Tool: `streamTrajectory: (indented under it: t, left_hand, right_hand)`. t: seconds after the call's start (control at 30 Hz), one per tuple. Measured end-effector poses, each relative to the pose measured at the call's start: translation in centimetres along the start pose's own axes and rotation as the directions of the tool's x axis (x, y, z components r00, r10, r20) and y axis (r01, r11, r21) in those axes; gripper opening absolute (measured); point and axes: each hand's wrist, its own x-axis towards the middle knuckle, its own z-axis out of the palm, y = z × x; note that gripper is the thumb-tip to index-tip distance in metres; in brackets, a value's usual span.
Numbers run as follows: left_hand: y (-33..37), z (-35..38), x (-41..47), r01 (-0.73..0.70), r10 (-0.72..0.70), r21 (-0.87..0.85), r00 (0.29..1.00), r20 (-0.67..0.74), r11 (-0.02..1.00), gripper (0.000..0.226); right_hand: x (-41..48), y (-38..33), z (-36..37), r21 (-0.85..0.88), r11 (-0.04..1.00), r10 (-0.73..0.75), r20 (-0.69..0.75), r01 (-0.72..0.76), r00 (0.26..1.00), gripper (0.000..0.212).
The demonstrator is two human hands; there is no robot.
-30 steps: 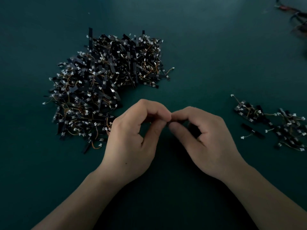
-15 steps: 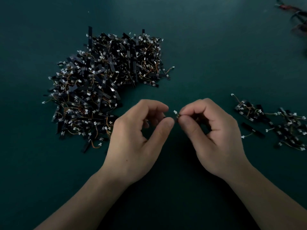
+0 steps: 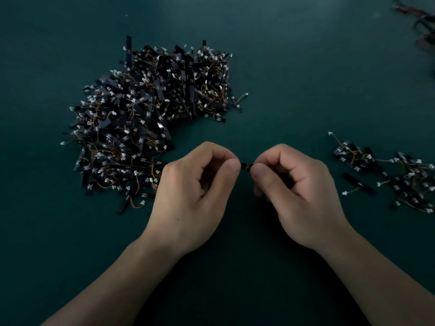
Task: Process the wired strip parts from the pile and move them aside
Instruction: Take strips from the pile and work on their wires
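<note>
Left hand: your left hand (image 3: 188, 196) is curled, thumb and forefinger pinched together on the left end of one strip (image 3: 246, 166).
Strip: it bridges the small gap between your two hands, above the table and just right of the big pile; only a short dark bit with a pale glint shows, so its full shape is hard to make out.
Right hand: your right hand (image 3: 303, 196) is curled too, thumb and forefinger clamped on the strip's right end.
Table: the table (image 3: 306, 78) is a flat, matte, dark teal surface in dim light, and it fills the view.
Pile: the pile (image 3: 150, 123) lies left of and beyond your left hand, its near edge just beside the knuckles.
Small heap: the small heap (image 3: 388, 177) lies to the right of your right hand, well apart from the pile, with a loose strip (image 3: 359, 184) at its near left edge.
Materials: the parts are thin, flat black strips with fine orange and yellow wires ending in little white plugs, all tangled together.
Far corner: the dark cables (image 3: 421, 22) at the top right are blurred, possibly with a reddish one among them.
</note>
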Motion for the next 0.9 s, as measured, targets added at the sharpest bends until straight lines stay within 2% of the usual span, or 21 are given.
streamTrajectory:
  t: [0.13, 0.3, 0.47, 0.63, 0.9]
  left_hand:
    - [0.04, 0.06, 0.03, -0.033, 0.033, 0.016, 0.999, 0.023, 0.999, 0.023]
    - [-0.03, 0.16, -0.08, -0.065, 0.065, -0.028, 0.998, 0.018, 0.998, 0.024]
    - [-0.15, 0.02, -0.04, -0.081, 0.082, -0.093, 0.997, 0.007, 0.992, 0.025]
    - [-0.5, -0.37, 0.29, -0.023, 0.036, -0.182, 0.997, 0.068, 0.983, 0.028]
    - [-0.18, -0.25, 0.12, -0.044, 0.052, -0.072, 0.991, 0.119, 0.996, 0.022]
  right_hand:
    - [-0.02, -0.16, -0.12, 0.031, 0.999, 0.018, 0.036, -0.019, 0.999, 0.018]
    - [-0.04, -0.05, -0.01, 0.04, 0.997, 0.059, 0.121, -0.064, 0.991, 0.033]
    - [-0.06, 0.03, -0.38, 0.138, 0.988, 0.062, 0.088, -0.073, 0.994, 0.031]
    - [-0.02, -0.06, 0.05, 0.027, 0.998, 0.059, 0.086, -0.062, 0.995, 0.04]
    - [0.03, -0.05, -0.21, 0.03, 0.999, 0.033, 0.1, -0.036, 0.994, 0.048]
